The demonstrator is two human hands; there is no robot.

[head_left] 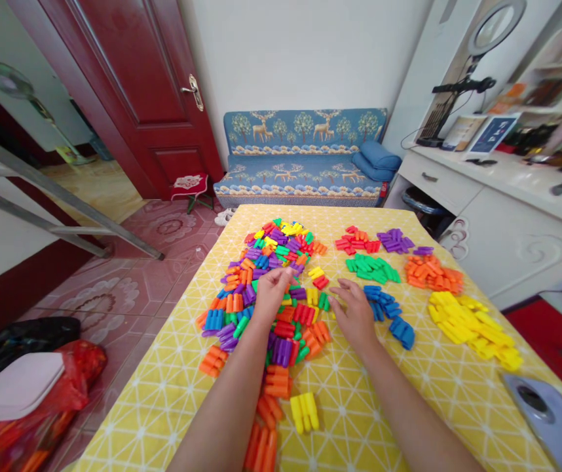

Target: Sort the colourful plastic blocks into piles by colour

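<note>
My left hand (272, 293) is over the mixed heap of plastic building blocks (246, 275), its thumb and fingertips drawn together in a pinch. Whatever may be between those fingertips is too small or hidden to make out. My right hand (354, 313) hovers at the heap's right side with fingers curved and apart, holding nothing visible. Near its fingertips are a green block (323, 301) and a red block (320, 282). Just behind the right hand lies a pile of blue blocks (382, 303). A lone yellow block (304, 413) rests close to the front.
Sorted piles of red (357, 240), purple (395, 241), green (372, 268), orange (433, 273) and yellow blocks (472, 328) lie along the right of the patterned tablecloth (163, 406). A phone (551, 419) is at the right edge. A blue sofa (305, 160) stands beyond the table.
</note>
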